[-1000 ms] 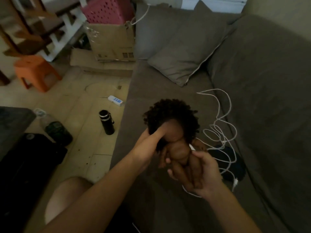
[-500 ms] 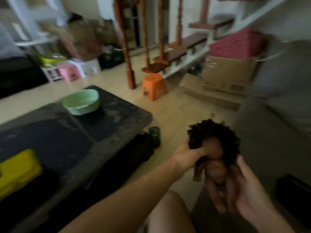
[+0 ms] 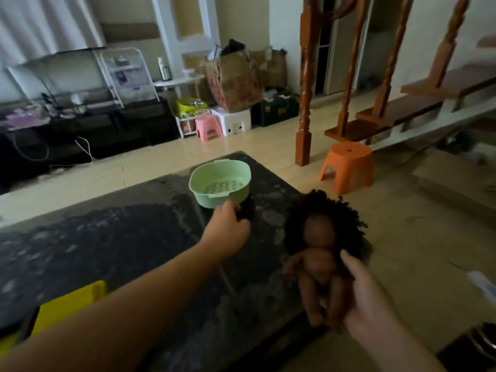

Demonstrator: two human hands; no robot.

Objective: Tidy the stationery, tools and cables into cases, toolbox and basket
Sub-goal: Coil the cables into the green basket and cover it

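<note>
**Left hand** (image 3: 225, 232): we log it off the doll's head, which it held half a second ago. It is now stretched forward, thumb and curled fingers gripping the near rim of the green basket (image 3: 220, 181).

**Right hand** (image 3: 359, 299): grasps the doll (image 3: 322, 253) alone, round its back and legs, off to the right of the left hand.

**Reading:** we judge the basket is about to be drawn in to receive the doll.

**Edges:** the dark table (image 3: 107, 237) ends just beneath the doll. The yellow case (image 3: 69, 307) lies left of the left forearm.

**Room:** bare tabletop between basket and forearm. The orange stool (image 3: 349, 165) stands well beyond the right hand.
</note>
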